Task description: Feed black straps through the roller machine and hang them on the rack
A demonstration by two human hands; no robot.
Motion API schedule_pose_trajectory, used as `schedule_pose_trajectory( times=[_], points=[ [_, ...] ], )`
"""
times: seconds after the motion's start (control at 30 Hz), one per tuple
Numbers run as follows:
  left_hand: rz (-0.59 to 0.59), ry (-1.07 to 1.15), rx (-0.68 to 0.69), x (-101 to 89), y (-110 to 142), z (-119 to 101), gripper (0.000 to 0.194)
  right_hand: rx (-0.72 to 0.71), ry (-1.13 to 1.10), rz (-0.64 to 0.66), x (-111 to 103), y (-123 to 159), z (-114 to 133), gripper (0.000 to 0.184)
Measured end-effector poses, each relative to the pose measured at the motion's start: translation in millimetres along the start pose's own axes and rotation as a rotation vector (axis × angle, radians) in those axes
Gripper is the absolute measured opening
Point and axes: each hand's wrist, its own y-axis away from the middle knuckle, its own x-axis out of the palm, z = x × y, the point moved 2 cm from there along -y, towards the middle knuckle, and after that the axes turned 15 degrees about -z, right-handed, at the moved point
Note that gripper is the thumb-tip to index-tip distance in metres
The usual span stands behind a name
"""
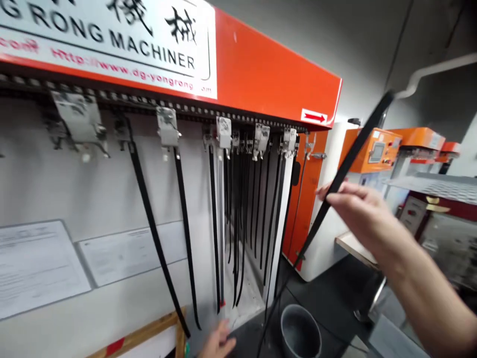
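Pinched between the thumb and fingers of my right hand (356,199) is a long black strip (359,141). Its upper end sticks up above the hand, and the rest slants down to the left towards the floor. My left hand (219,343) shows at the bottom edge with its fingers apart and nothing visible in them. Ahead, metal clips (224,132) hang from a chain (186,110) under an orange machine housing (268,67). Several of them bear similar hanging black strips (186,233), with more inside the white bay.
A grey bucket (301,330) stands on the dark floor below my right arm. Paper sheets (37,263) are fixed to the white panel, above a wooden frame (149,333). An orange door (309,194) and more orange machines (376,149) are to the right, near a bench (356,246).
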Motion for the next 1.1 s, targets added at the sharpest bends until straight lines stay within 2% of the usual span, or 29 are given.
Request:
schedule_pose_trajectory(
  times=[0.07,0.13,0.2,0.27,0.3,0.37,0.43,0.53,0.63,0.93,1.1],
  points=[
    [-0.095,0.100,0.214,-45.5,-6,-83,0.062,0.089,-0.045,0.067,22,5,-32,0.021],
    [-0.223,0.115,0.460,-90.0,5,-182,0.049,0.145,-0.031,0.121,40,10,-61,0.024],
    [-0.359,0.097,0.722,-123.0,22,-278,0.042,0.181,-0.012,0.171,55,12,-86,0.025],
    [-0.421,0.107,0.934,-139.8,31,-356,0.043,0.203,-0.013,0.216,67,13,-105,0.026],
    [-0.422,0.141,0.985,-143.3,29,-388,0.048,0.213,-0.021,0.240,73,13,-113,0.027],
    [-0.424,0.189,0.985,-145.3,14,-440,0.062,0.232,-0.044,0.282,83,11,-127,0.028],
    [-0.430,0.199,0.912,-145.5,-8,-478,0.064,0.259,-0.068,0.322,92,8,-137,0.028],
    [-0.353,0.234,0.781,-146.8,-34,-515,0.042,0.286,-0.107,0.379,106,0,-146,0.029],
    [-0.262,0.317,0.726,-149.0,-41,-531,0.033,0.289,-0.138,0.409,116,-10,-150,0.030],
    [-0.229,0.340,0.693,-151.2,-40,-530,0.031,0.265,-0.198,0.424,129,-49,-143,0.029],
    [-0.241,0.343,0.692,-149.5,-39,-529,0.032,0.272,-0.233,0.431,135,-59,-149,0.026]
  ],
)
